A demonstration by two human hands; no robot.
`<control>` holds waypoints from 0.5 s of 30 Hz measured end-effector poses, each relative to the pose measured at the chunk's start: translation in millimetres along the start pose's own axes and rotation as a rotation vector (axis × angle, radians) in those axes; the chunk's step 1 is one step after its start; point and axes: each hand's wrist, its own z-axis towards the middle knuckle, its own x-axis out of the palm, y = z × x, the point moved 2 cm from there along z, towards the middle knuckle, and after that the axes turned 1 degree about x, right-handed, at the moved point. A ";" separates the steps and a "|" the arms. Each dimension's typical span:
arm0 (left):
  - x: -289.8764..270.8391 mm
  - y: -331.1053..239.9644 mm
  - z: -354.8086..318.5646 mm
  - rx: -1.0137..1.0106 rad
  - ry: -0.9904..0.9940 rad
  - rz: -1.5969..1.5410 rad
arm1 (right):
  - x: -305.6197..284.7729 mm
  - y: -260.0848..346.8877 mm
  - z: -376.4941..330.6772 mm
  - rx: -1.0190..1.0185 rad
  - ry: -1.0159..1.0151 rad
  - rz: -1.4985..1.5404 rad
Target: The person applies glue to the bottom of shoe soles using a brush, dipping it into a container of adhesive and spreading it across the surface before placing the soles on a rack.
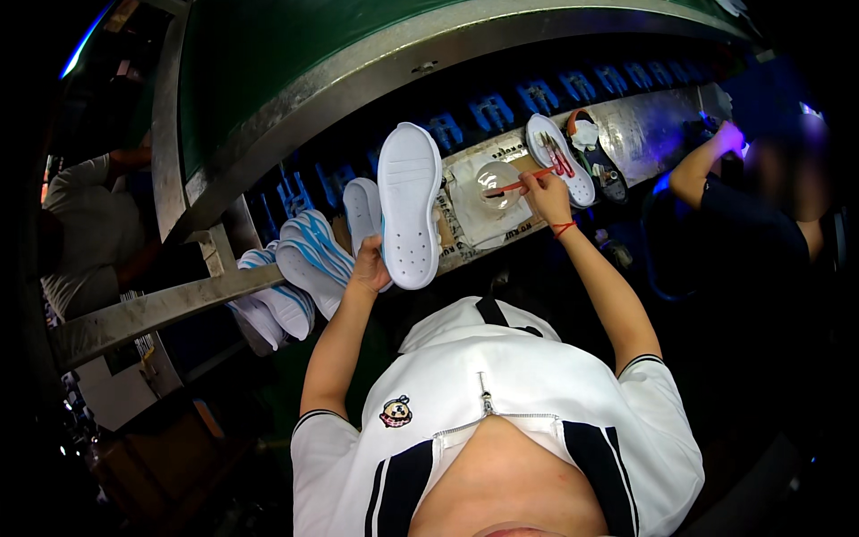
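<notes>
Far left, beyond a metal frame (152, 311): a person (88, 228) in a pale shirt, partly cut off by the frame. Next, on the near side, a row of white shoe soles with blue stripes (313, 253), stacked on edge and leaning against one another. Just right of these, a separate pale sole (360, 208) stands behind the worker's left hand (368, 265). That hand is clamped on the left edge of a large white sole (410, 206), toward its near end; sole raised in front of the desk (640, 132), long way near to far, one broad face in view, small holes at the near end, shallow grooves toward the far end. Right of it, on the desk, a whitish sheet (463, 199) with a clear round bowl (495, 173) on it. Behind, at the far side, a line of blue objects (491, 112), too dim to make out. Right hand (544, 194) closed round a thin red stick (514, 188), its left end at the bowl; cannot tell whether it touches. Red band (564, 229) on that wrist. Just beyond the hand, another white sole (582, 189) carrying red-handled tools (562, 161); beside it a dark shoe (610, 176). Far right, a co-worker in dark clothing (752, 204), arm bent.
</notes>
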 end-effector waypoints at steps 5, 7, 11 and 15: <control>5.5 1.4 9.8 -0.038 0.045 0.054 | -30.9 26.1 5.7 0.177 0.198 0.445; 17.8 7.2 15.5 -0.084 0.019 0.078 | -43.2 44.5 6.4 0.171 0.267 0.564; 20.8 16.3 18.6 -0.180 0.098 0.194 | -49.4 108.1 0.2 -0.097 0.434 0.600; 54.8 19.0 12.7 -0.271 0.244 0.112 | -47.1 155.4 -6.9 -0.366 0.436 0.315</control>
